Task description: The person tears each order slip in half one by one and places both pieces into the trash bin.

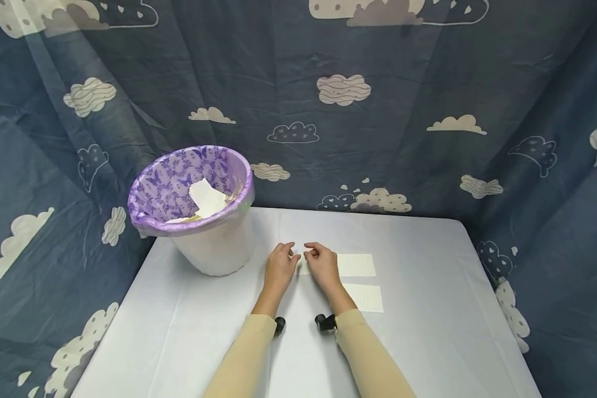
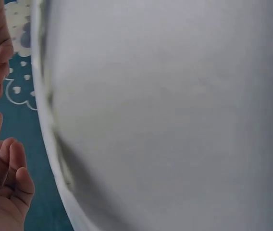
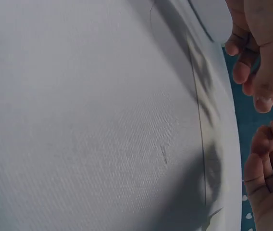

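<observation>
My left hand (image 1: 281,268) and right hand (image 1: 324,267) hover side by side over the white table, a small gap between their fingertips. Both have loosely bent fingers, with nothing visible between them. Under and beside the right hand lies a pale cream paper strip (image 1: 357,265), partly covered by that hand. Nearer to me is a second cream strip (image 1: 364,298), its left part hidden by the right wrist. In the left wrist view the left hand (image 2: 4,192) shows its palm side; in the right wrist view the right hand (image 3: 271,180) sits at the lower right.
A white bin (image 1: 219,249) with a purple butterfly-print liner (image 1: 174,171) stands at the table's back left. Torn white paper (image 1: 207,198) shows inside it. The white-covered table (image 1: 428,309) meets a dark blue cloud-print curtain (image 1: 403,149) at back and sides.
</observation>
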`<state>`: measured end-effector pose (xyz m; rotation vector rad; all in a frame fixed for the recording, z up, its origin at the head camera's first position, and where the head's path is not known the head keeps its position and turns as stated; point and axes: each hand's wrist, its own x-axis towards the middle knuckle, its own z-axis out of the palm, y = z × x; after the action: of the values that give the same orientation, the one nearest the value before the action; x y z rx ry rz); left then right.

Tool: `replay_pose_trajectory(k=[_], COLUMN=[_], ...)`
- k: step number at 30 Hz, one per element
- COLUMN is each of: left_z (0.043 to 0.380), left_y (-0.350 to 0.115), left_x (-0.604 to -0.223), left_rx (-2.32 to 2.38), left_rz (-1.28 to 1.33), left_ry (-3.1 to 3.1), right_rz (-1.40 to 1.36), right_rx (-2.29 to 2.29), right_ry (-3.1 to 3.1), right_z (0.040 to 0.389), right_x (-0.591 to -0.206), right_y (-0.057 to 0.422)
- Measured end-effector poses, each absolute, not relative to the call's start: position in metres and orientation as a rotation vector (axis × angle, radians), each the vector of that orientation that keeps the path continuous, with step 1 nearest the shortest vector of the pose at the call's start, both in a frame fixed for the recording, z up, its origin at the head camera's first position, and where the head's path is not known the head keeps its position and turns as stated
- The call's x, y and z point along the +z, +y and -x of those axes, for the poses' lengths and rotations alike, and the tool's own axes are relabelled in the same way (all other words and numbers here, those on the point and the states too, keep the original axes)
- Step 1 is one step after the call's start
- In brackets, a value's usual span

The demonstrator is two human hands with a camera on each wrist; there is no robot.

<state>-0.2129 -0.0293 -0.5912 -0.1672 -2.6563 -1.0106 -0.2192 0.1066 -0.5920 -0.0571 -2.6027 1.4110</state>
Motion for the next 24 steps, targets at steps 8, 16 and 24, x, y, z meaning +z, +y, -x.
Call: replay_pose_trajectory(k=[8, 16, 24], left_z=[0.222, 0.228, 0.231], left_y=[-0.026, -0.023, -0.023], left_x=[-0.6, -0.605, -0.613], left_rx=[-1.024, -1.084, -1.069], left_rz=[0.101, -0.016, -0.04], left_ry=[-2.737, -2.822, -2.82], right_rz=[0.076, 0.09, 0.136], right_rx=[1.343, 1.273, 1.255], right_ry=[-2.753, -2.838, -2.877], right_z=[0.227, 0.23, 0.231], right_x=[-0.6, -0.605, -0.604], right_y=[0.105, 0.102, 0.098])
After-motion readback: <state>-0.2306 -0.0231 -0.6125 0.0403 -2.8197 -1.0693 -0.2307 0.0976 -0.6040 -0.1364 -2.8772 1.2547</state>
